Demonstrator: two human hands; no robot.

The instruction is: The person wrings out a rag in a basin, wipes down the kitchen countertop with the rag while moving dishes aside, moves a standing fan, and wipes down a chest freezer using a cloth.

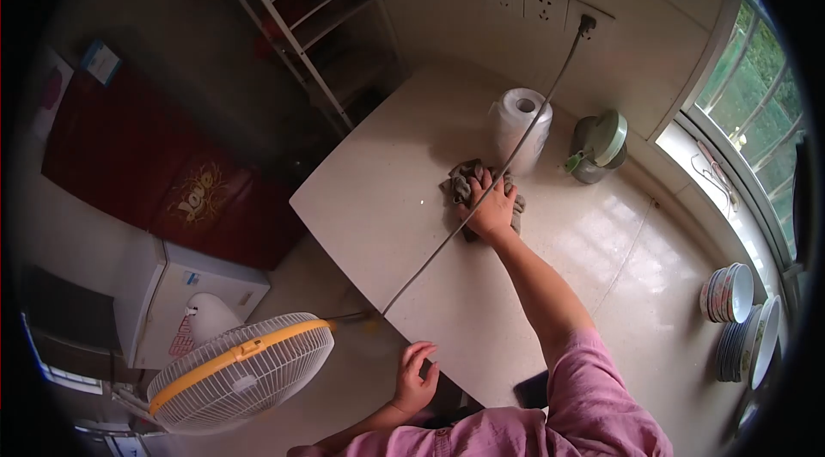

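The fingers of the right hand [492, 214] were spread and bent over one crumpled, dark grey-brown cloth [457, 185], holding it against the pale, glossy tabletop [387, 216]. The left hand [415, 383] hung just beside the tabletop's edge, its fingers loosely curled and empty. One thin grey cable [438, 252] crossed in front of the right hand, running up to one black plug [587, 24] at a row of three white socket plates [545, 7]. Just behind the cloth stood one white roll [517, 137], and near it one grey-green round pot [590, 171] with a tilted lid. Two stacks of bowls [724, 295] sat beside one barred window [749, 83]. Across the room were one white fan with a yellow band [243, 375], one dark red panel with gold lettering [120, 156], and one pale-framed shelf rack [300, 51].
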